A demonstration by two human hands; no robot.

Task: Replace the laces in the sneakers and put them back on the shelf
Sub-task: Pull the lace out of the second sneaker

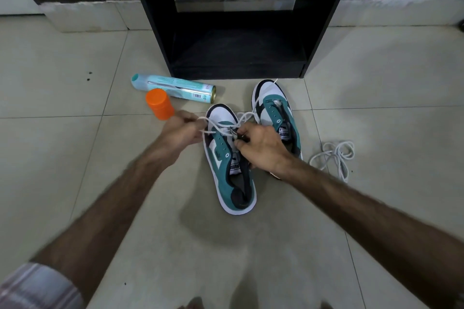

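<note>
The lacing is only begun: the left hand grips the white lace, the right hand pinches it at the near sneaker – the far sneaker, the spare lace and the shelf wait

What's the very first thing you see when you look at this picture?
Two teal and white sneakers sit side by side on the tiled floor in the middle, with both hands pulling a white lace on the nearer one. Left of them stands a bright orange cap beside a lying spray can.
</note>
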